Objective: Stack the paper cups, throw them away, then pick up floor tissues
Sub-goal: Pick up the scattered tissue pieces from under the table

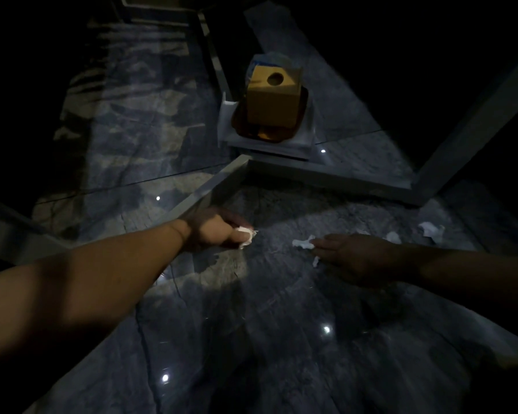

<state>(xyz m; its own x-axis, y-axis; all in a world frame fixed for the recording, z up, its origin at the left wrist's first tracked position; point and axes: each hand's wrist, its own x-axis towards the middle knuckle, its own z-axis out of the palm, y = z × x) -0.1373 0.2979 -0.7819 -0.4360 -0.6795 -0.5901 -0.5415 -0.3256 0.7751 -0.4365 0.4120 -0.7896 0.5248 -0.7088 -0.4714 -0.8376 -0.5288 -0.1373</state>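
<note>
My left hand (219, 231) is closed around a crumpled white tissue (244, 236) just above the dark marble floor. My right hand (350, 255) reaches in from the right, its fingertips touching a small white tissue scrap (302, 242) that lies on the floor. Another sliver of tissue (316, 260) shows under that hand. More crumpled tissues (429, 230) and a smaller piece (393, 236) lie farther right on the floor. No paper cups are visible.
A brown cardboard box with a round hole (274, 97) sits in a dark bin on a white base (269, 144) beyond a pale raised ledge (311, 171). A pale post (476, 115) rises at right. The scene is dim.
</note>
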